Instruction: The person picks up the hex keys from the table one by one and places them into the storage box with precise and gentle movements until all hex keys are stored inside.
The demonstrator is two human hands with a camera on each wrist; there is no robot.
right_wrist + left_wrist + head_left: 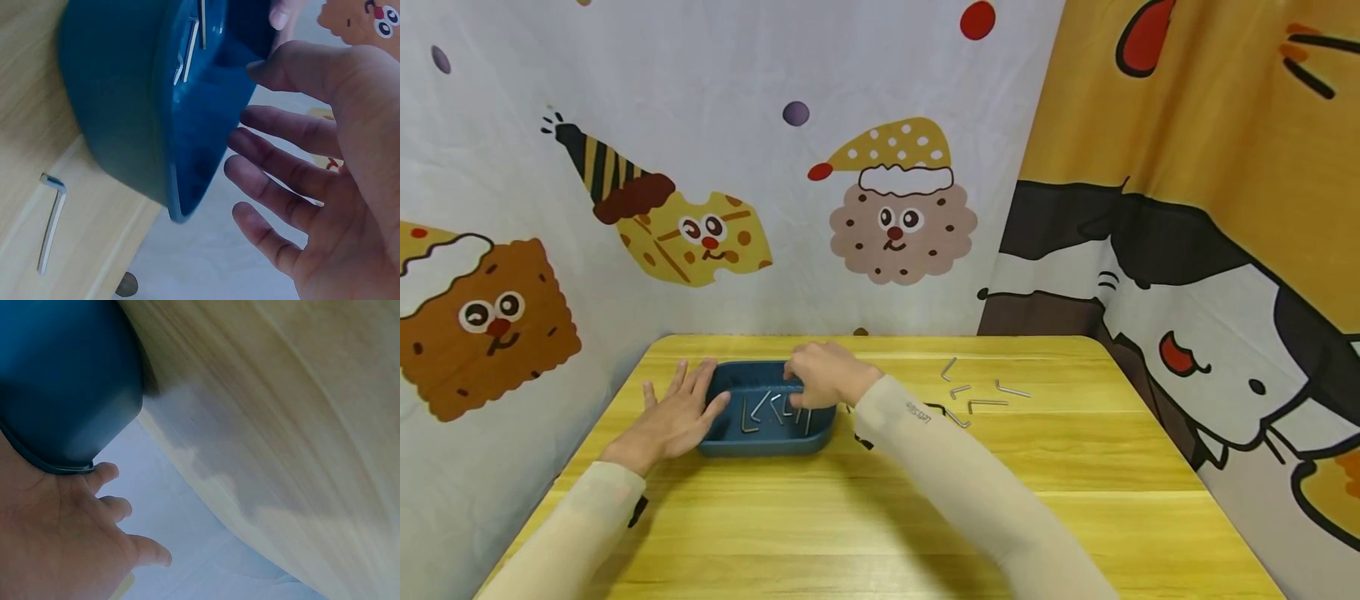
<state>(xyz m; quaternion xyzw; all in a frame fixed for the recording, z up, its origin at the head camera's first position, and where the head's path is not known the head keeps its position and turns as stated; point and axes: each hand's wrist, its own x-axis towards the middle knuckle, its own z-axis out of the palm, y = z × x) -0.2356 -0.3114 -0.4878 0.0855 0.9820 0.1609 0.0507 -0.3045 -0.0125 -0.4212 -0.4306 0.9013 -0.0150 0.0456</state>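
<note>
A dark blue tray (760, 447) stands on the table with several L-shaped hex keys (747, 415) lying in it. My left hand (676, 418) rests against the tray's left end, fingers spread and thumb at the rim. In the left wrist view its palm touches the tray wall (69, 381). Over the tray's right end, my right hand (829, 373) reaches in with fingers loosely bent. The right wrist view shows nothing between those fingers (275, 187). A single hex key (52, 225) lies on the table outside the tray in that view.
Right of the tray, several more hex keys (988, 403) lie scattered on the wooden table (1037, 500), one of them black (935, 408) and partly behind my right forearm. A printed cloth (715, 50) hangs behind the table, and a yellow patterned one (1240, 117) on the right.
</note>
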